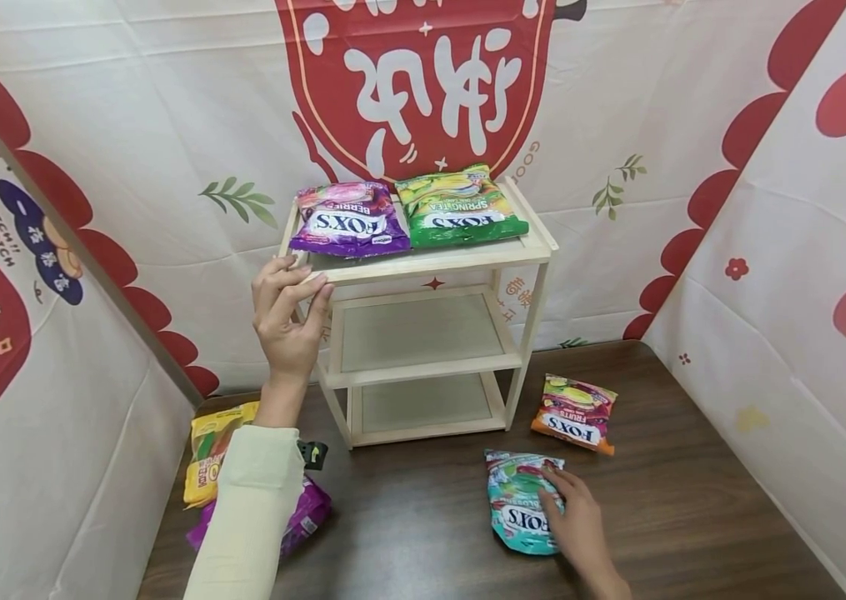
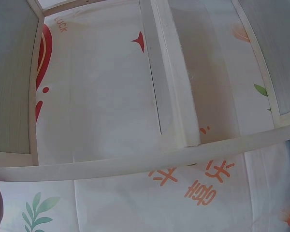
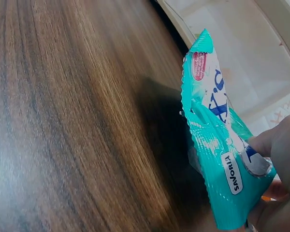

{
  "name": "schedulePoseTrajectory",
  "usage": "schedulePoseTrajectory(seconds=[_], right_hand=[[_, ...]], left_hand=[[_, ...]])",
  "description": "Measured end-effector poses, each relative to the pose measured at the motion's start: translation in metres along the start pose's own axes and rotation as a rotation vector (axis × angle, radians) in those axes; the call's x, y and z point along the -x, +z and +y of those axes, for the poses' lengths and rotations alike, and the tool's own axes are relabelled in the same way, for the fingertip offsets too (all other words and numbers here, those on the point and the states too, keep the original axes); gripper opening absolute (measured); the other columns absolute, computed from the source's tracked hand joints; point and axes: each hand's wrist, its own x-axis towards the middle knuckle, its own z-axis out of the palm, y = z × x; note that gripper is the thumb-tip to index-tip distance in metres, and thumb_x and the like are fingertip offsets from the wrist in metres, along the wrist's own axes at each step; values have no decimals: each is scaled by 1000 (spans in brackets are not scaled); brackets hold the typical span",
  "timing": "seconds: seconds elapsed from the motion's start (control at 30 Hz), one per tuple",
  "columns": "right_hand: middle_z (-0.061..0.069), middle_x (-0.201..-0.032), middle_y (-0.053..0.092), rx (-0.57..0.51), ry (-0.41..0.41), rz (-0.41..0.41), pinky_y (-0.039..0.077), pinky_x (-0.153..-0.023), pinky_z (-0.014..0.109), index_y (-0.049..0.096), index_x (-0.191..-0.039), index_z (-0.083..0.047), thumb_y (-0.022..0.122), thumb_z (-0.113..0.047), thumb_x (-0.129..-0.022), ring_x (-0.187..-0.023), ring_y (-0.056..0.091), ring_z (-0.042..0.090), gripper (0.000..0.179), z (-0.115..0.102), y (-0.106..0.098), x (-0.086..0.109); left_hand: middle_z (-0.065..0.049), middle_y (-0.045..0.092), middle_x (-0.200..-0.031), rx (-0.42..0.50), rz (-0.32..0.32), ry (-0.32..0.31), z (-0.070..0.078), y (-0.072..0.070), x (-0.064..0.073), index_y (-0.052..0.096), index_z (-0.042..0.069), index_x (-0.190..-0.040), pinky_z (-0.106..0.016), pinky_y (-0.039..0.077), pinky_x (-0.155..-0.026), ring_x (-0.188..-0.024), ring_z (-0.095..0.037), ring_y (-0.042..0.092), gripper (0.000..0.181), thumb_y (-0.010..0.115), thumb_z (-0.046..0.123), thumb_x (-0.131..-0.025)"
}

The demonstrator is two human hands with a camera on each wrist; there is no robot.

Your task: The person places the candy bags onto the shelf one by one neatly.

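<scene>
My left hand (image 1: 289,312) pinches the front left corner of a small white wooden three-tier shelf (image 1: 423,369) at its top tier. In the left wrist view the shelf's frame (image 2: 135,162) spans the picture, and only a sliver of that hand shows at the left edge. On the top tier lie a purple Fox's berries candy bag (image 1: 351,221) and a green-yellow Fox's spring tea bag (image 1: 460,208), side by side. My right hand (image 1: 578,525) grips the right side of a teal Fox's candy bag (image 1: 518,500). The right wrist view shows this bag tilted on edge above the wood.
A red-orange Fox's fruits bag (image 1: 576,412) lies right of the shelf on the brown table (image 1: 407,533). At the left, a yellow bag (image 1: 205,467) and a purple bag (image 1: 306,512) lie partly under my left forearm. Printed cloth (image 1: 167,100) walls in the back and sides.
</scene>
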Motion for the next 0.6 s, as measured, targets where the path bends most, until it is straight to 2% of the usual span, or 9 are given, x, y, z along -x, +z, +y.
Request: schedulePoseTrajectory(seconds=[0.13,0.33,0.6], right_hand=[[30,-129,50,-5,-11,-18,40,-94,64,59,-127,0,64,-12,-91,-117,48,49,39,-6,2,-2],[28,-129,50,-11,-41,-18,42,-93,63,60,-127,-2,66,-12,-90,-116,50,48,38,-11,12,-5],[26,-126,53,-30,-104,-3,47,-89,58,63,-123,-3,67,-11,-89,-111,55,44,36,-19,24,-8]], left_hand=[[-22,59,-85,3,0,2,9,0,-5,67,-7,-79,-48,42,-99,-101,-39,53,11,76,-9,-72],[-23,59,-85,7,-3,5,9,0,-5,67,-8,-79,-48,42,-98,-100,-40,53,11,76,-8,-73],[-21,61,-86,3,-5,-10,-15,-1,8,69,-5,-79,-48,41,-99,-103,-38,53,13,77,-8,-71]])
